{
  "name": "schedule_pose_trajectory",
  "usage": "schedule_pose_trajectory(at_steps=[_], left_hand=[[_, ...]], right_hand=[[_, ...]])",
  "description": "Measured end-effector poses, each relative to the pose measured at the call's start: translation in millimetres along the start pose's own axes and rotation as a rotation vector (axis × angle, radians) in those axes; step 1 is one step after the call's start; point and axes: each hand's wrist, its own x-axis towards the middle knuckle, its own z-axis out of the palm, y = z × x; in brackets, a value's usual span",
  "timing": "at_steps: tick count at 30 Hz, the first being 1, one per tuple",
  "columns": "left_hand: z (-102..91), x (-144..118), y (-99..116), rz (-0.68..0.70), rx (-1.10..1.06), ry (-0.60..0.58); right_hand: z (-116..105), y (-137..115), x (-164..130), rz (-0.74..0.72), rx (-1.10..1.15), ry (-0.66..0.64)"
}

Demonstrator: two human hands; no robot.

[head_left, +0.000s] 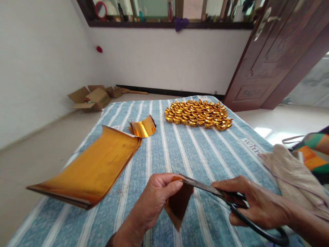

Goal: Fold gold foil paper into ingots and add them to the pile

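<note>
My left hand (pixel 156 197) pinches a folded piece of gold foil paper (pixel 180 204) between thumb and fingers, its pointed end hanging down. My right hand (pixel 253 202) grips a pair of black-handled scissors (pixel 205 187). Their blades reach left to the top edge of the folded paper, right by my left thumb. Whether the blades are cutting into it I cannot tell. To the left lies a stack of large gold paper sheets (pixel 95 164) with curled edges. Just beyond it rests a smaller curved bundle of gold paper (pixel 145 127).
Many folded gold paper ingots (pixel 197 115) stand in rows at the far side of the blue striped tablecloth (pixel 164 151). A beige cloth (pixel 293 175) drapes over the right edge. Open cardboard boxes (pixel 95 99) sit on the floor at left; a brown door (pixel 272 51) is at right.
</note>
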Motion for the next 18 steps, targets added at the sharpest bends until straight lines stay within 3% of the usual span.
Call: schedule_pose_trajectory(at_steps=[18], left_hand=[[-2.3, 1.0, -1.3, 0.005, 0.023, 0.021]], right_hand=[[1.5, 4.7, -1.4, -0.028, 0.016, -0.004]])
